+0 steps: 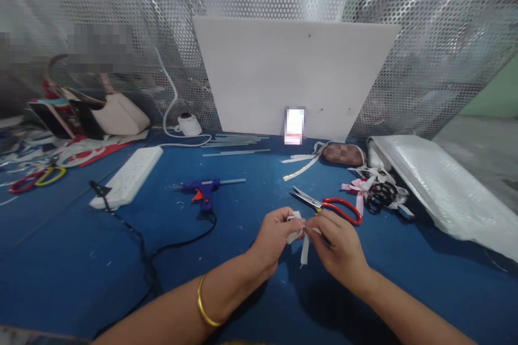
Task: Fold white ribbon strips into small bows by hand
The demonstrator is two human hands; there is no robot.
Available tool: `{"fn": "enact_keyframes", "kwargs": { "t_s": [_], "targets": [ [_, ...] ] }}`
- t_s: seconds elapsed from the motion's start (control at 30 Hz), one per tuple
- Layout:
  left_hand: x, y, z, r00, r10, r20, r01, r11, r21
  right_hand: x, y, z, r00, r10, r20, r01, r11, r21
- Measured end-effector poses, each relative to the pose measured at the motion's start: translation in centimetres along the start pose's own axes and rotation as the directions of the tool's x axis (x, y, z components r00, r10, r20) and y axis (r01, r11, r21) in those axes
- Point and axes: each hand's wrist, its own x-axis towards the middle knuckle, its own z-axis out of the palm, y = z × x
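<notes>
My left hand (275, 236) pinches a looped piece of white ribbon (305, 250) between thumb and fingers. From the right, my right hand (335, 240) grips the same ribbon, its fingertips almost touching those of the left. One ribbon tail hangs down between the hands. The bunched part of the ribbon is partly covered by my fingers. Just beyond my right hand lie scissors (342, 210) with red handles, blades partly open. Left of my hands, a blue glue gun (205, 192) rests on its side with a glue stick in its back.
A white power strip (133, 175) and black cords lie on the blue table at left. Loose glue sticks (237, 152), a lit phone (294, 125) and a checked pouch (343, 154) are at the back. Black hair ties (380, 198) and a wrapped package (449, 183) sit at right.
</notes>
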Motion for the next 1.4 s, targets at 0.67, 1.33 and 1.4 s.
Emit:
{"fn": "enact_keyframes", "kwargs": {
  "t_s": [0.67,1.33,1.4],
  "targets": [
    [0.3,0.4,-0.1,1.0,0.021,-0.019,-0.017,0.985,0.173,1.0,1.2,-0.3,0.974,0.209,0.087,-0.219,0.965,0.144],
    [0.5,-0.2,-0.3,0.989,-0.051,-0.141,0.039,0.995,-0.087,1.6,1.0,0.0,0.746,0.578,0.331,-0.614,0.404,0.678],
    [0.5,-0.1,-0.3,0.987,-0.058,-0.148,0.042,0.993,-0.108,1.5,0.7,0.0,0.722,0.558,0.409,-0.649,0.341,0.68]
  ]
}}
